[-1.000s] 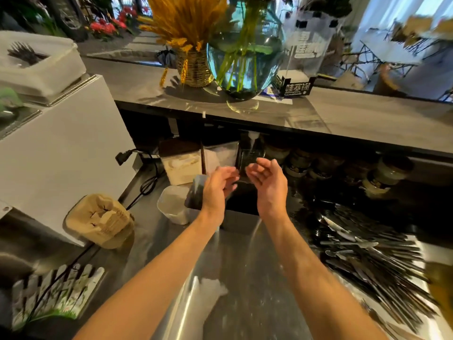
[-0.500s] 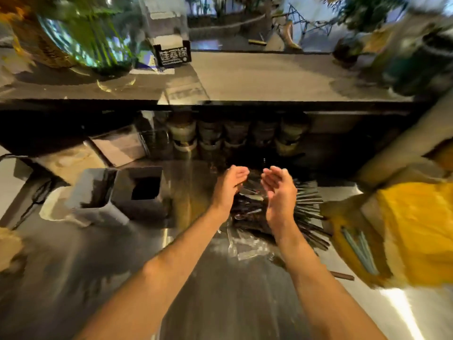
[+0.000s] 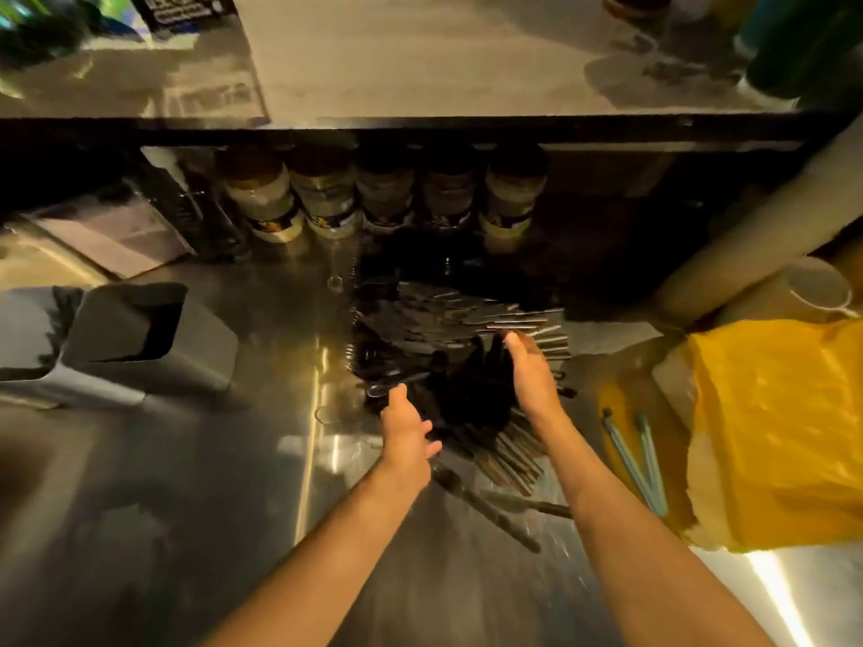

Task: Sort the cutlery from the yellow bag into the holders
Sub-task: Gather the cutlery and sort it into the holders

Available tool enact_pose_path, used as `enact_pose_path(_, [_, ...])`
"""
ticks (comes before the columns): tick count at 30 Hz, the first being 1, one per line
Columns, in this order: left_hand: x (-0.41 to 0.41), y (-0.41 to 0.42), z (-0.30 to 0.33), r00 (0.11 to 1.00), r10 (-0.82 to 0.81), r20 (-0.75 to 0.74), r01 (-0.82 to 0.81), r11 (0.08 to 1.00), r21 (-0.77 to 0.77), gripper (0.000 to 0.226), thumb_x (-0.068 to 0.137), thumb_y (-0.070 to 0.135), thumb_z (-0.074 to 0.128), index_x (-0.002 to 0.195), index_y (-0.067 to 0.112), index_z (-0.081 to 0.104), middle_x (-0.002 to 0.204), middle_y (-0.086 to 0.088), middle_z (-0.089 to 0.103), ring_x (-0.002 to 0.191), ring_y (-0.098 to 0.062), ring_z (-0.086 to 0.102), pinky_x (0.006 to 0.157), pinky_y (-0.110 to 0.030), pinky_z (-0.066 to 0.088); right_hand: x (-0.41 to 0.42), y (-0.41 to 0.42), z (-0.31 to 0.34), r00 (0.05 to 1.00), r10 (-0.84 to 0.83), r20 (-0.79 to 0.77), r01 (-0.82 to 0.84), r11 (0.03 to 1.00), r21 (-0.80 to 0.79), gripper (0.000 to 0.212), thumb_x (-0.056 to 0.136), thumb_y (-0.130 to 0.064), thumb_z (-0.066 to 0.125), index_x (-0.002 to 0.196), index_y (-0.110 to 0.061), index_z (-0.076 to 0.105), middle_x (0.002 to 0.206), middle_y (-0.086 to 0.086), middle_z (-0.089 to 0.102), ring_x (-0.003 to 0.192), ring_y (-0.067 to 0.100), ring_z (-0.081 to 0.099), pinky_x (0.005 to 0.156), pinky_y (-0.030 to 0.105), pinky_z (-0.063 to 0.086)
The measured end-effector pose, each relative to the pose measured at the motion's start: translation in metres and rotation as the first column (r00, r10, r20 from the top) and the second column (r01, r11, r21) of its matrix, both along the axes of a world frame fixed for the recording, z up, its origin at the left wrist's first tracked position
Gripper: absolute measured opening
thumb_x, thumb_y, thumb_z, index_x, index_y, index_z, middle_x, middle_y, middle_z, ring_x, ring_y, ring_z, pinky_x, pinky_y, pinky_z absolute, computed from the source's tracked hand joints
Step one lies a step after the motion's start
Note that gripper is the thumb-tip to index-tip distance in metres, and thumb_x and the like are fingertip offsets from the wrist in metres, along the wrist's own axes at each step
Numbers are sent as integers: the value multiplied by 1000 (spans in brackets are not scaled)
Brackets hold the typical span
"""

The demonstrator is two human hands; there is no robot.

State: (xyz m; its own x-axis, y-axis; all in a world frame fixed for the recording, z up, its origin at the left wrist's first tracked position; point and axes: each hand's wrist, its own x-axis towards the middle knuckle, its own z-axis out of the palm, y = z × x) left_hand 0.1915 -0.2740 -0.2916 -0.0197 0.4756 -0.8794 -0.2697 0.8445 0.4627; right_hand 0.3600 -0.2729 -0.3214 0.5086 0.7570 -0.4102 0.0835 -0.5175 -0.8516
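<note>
A heap of metal cutlery point(image 3: 448, 319) lies spread on the steel counter point(image 3: 210, 483), handles fanned toward me. My left hand point(image 3: 405, 427) hovers at the heap's near left edge, fingers relaxed, holding nothing. My right hand point(image 3: 532, 375) is over the heap's right side with straight fingers reaching forward, empty. The yellow bag point(image 3: 770, 431) lies crumpled at the right. Two grey square holders point(image 3: 140, 333) stand at the left, well away from both hands.
A row of jars point(image 3: 383, 193) lines the back under a raised shelf point(image 3: 420, 63). Two pale blue straws point(image 3: 635, 459) lie beside the bag. A loose knife point(image 3: 485, 506) lies near my wrists. A cardboard tube point(image 3: 747, 245) leans at the right.
My view and both hands have swung right from the holders to the cutlery heap. The hands have lowered and spread apart over the pile.
</note>
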Motion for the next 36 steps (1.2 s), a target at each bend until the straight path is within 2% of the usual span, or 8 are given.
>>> enact_pose_path(3, [11,-5,0,995,74,63,-69,994,-80,58,103,48,38,153,19,33,154,-11,36,140,-33,37,109,-53,37,7,-12,-15,966,84,245,-60,993,-103,44,106,-39,41,134,-12,61,144,13,54,136,32,44,115,45,30])
enact_pose_path(6, [19,0,-7,988,129,80,-123,989,-82,59,101,48,43,152,20,34,155,-12,35,141,-37,35,107,-55,38,9,-22,-25,871,272,410,-171,949,-265,49,105,-48,37,141,-20,55,154,6,43,140,30,38,117,43,26])
enact_pose_path(13, [25,3,-15,970,167,178,-173,985,20,51,101,36,48,146,14,39,143,-12,48,130,-32,48,102,-47,42,-4,-25,-22,771,441,459,-380,897,-224,70,94,-58,56,151,-21,42,157,4,35,144,25,29,117,38,26])
enact_pose_path(20, [-1,0,-19,999,9,-52,-1,987,162,34,103,24,43,129,11,59,116,-3,54,111,-17,52,95,-34,44,-22,-50,-33,502,645,575,-478,762,-437,123,66,-83,64,160,-23,13,168,3,11,155,24,2,125,48,2])
enact_pose_path(24, [-16,2,-22,986,-11,-166,54,965,258,27,101,11,43,119,13,63,95,5,56,87,-9,54,91,-32,45,-42,-37,-39,489,649,582,-416,761,-498,133,64,-86,62,161,-22,-3,168,7,-8,154,26,-15,122,53,-10])
enact_pose_path(29, [-47,8,-32,939,-38,-342,166,920,355,25,95,6,48,100,13,71,91,5,67,85,-12,61,78,-31,49,-73,-22,-45,420,651,632,-455,754,-474,127,68,-89,53,159,-27,-9,167,13,-14,152,31,-22,120,59,-13])
enact_pose_path(32, [-63,12,-41,921,-37,-387,195,905,377,23,92,6,51,90,16,71,88,3,68,82,-13,62,75,-30,48,-81,-16,-51,377,633,676,-455,762,-460,118,70,-91,47,159,-34,-4,168,12,-10,153,30,-17,120,58,-11])
enact_pose_path(36, [-71,16,-51,949,-28,-313,138,932,336,13,93,9,55,89,11,67,83,-5,65,76,-15,58,66,-27,45,-80,-10,-51,346,552,758,-414,815,-404,107,77,-87,46,160,-34,5,164,13,19,151,32,13,122,54,8])
